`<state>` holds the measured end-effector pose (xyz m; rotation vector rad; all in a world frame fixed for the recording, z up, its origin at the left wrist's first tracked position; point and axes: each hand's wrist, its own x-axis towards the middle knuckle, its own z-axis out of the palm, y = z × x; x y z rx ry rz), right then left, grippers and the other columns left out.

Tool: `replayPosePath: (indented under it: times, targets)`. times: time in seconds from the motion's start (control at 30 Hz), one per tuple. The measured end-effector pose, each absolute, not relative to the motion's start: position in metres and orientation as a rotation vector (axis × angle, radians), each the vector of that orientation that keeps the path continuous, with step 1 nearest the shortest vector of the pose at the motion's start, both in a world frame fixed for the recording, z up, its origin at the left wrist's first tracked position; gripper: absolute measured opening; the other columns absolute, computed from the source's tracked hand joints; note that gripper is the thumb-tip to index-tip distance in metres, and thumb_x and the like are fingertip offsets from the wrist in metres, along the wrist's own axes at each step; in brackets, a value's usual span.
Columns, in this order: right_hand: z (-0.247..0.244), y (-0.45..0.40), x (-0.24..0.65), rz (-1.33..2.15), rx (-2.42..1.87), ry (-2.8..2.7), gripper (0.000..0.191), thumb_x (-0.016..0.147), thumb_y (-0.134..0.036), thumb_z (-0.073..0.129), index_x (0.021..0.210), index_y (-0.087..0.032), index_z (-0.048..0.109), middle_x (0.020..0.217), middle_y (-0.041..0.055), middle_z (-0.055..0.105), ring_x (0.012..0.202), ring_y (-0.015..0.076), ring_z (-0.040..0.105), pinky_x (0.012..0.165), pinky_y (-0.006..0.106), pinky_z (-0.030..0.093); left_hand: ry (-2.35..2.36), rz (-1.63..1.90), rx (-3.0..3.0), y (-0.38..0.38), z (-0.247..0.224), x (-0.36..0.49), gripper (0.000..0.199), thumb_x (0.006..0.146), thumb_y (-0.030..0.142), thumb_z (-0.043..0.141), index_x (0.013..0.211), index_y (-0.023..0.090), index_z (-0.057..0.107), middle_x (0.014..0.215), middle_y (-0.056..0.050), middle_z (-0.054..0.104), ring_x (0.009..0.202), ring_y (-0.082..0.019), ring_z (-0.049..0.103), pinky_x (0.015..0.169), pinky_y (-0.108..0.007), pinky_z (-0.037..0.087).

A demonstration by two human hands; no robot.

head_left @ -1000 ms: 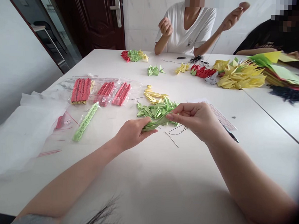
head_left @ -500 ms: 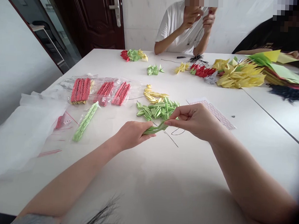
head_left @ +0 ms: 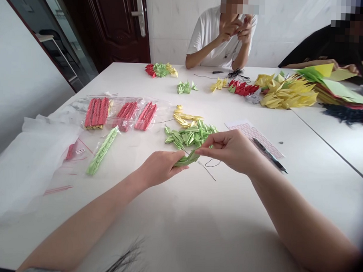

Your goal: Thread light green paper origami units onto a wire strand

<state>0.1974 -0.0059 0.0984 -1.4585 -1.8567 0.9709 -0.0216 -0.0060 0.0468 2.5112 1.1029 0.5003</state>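
The left hand [head_left: 159, 169] curls around and the right hand [head_left: 231, 151] pinches a short chain of green folded-paper units [head_left: 183, 159], just beside a loose pile of green units [head_left: 189, 135]. Farther left lie three full bags of red units [head_left: 96, 113] and one bag of green units [head_left: 102, 150].

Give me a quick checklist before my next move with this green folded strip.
Left hand holds the green folded-paper strip: ok.
Right hand pinches the strip's end: ok.
Loose green paper units lie beside the hands: ok.
Black thread passes through the strip: cannot tell.
Pen lies off to the right, on the printed sheet: ok.
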Motion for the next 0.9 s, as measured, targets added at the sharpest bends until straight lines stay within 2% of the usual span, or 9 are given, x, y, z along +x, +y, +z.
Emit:
replayPosePath:
  times: [0.17,0.27,0.4,0.7,0.9]
  targets:
    - [0.094,-0.004,0.191,1.136,-1.407,-1.703,0.044,0.073,-0.054,0.077,0.063,-0.018,0.054,0.046,-0.0091,0.029,0.043,0.0055,0.019,0.041,0.023,0.012,0.940,0.496,1.902,-0.009,0.053,-0.019,0.034,0.089,0.046,0.060,0.074,0.021,0.041,0.056,0.007,0.043,0.046,-0.010,0.047,0.046,-0.024,0.037]
    - [0.091,-0.003,0.189,1.219,-1.399,-1.611,0.041,0.078,-0.047,0.074,0.063,-0.019,0.048,0.048,-0.0089,0.029,0.044,0.0058,0.021,0.042,0.024,0.013,0.782,0.406,1.568,-0.010,0.056,-0.018,0.032,0.089,0.047,0.061,0.078,0.021,0.045,0.054,0.008,0.047,0.043,-0.009,0.049,0.047,-0.023,0.042]
    - [0.087,-0.002,0.187,1.282,-1.398,-1.518,0.037,0.082,-0.042,0.069,0.063,-0.019,0.046,0.049,-0.0085,0.029,0.044,0.0060,0.022,0.043,0.024,0.015,0.654,0.367,1.309,-0.010,0.056,-0.016,0.035,0.086,0.047,0.067,0.078,0.020,0.046,0.054,0.008,0.047,0.040,-0.006,0.045,0.045,-0.022,0.039]
    - [0.085,-0.004,0.182,1.081,-1.412,-1.659,0.038,0.084,-0.042,0.066,0.062,-0.019,0.047,0.046,-0.0097,0.027,0.042,0.0048,0.018,0.040,0.022,0.012,0.683,0.458,1.124,-0.011,0.049,-0.011,0.038,0.080,0.042,0.074,0.078,0.019,0.045,0.057,0.009,0.047,0.040,-0.003,0.041,0.045,-0.020,0.032]
    - [0.080,-0.001,0.182,1.084,-1.361,-1.760,0.045,0.078,-0.054,0.071,0.063,-0.019,0.049,0.047,-0.0095,0.028,0.044,0.0050,0.019,0.041,0.022,0.014,0.770,0.533,1.152,-0.012,0.043,-0.007,0.039,0.079,0.045,0.075,0.080,0.019,0.045,0.056,0.009,0.046,0.044,-0.005,0.042,0.048,-0.021,0.032]
